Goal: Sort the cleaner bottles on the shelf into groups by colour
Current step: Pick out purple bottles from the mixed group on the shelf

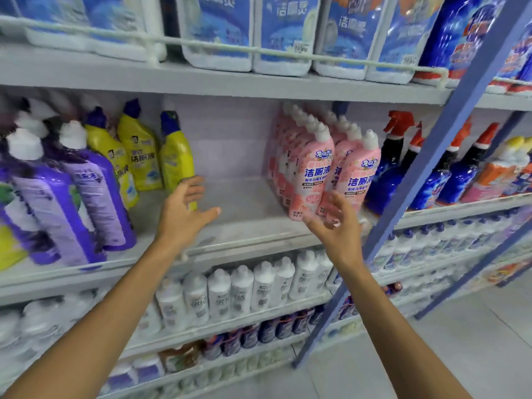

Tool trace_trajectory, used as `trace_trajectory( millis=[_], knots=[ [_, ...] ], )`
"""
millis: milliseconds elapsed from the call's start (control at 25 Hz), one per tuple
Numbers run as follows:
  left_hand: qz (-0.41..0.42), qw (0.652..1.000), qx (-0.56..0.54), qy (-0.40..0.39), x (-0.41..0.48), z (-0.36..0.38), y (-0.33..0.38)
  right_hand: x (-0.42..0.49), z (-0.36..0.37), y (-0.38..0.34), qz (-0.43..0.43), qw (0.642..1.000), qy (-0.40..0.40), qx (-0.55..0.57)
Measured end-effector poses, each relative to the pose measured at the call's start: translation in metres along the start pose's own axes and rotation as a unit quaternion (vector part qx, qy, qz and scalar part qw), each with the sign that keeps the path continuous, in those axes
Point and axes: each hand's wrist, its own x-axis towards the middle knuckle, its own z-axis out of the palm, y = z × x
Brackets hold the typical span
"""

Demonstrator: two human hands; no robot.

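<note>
Reaching, both empty and relaxed: left hand nr yellow bottle, contact unclear (blur); right hand nr pink bottles on shelf. Risk: knock cd topple leaning pink row.

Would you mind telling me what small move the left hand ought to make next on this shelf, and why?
Probably close the left hand round the nearest yellow bottle and slide it left against the other yellow bottles. The hand is open just beside it, and that bottle stands slightly apart from its group, next to the bare stretch of shelf.
</note>
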Motion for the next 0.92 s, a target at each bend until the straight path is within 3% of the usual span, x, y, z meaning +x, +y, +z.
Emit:
trace_trajectory(
  millis=[360, 520, 720, 920],
  knots=[
    [-0.03, 0.996, 0.029, 0.076, -0.026, -0.11, 0.009, 0.03, 0.149, -0.069, -0.097, 0.979, -0.177, 0.03],
    [-0.018, 0.981, 0.036, 0.188, -0.031, -0.107, 0.02, 0.059, 0.198, -0.076, -0.096, 0.973, -0.2, 0.069],
    [-0.046, 0.982, 0.038, 0.18, -0.013, -0.068, 0.029, 0.096, 0.254, -0.081, -0.098, 0.97, -0.209, 0.072],
    [-0.046, 0.973, 0.033, 0.223, 0.053, -0.042, 0.01, 0.119, 0.245, -0.065, -0.133, 0.965, -0.221, 0.049]
  ],
)
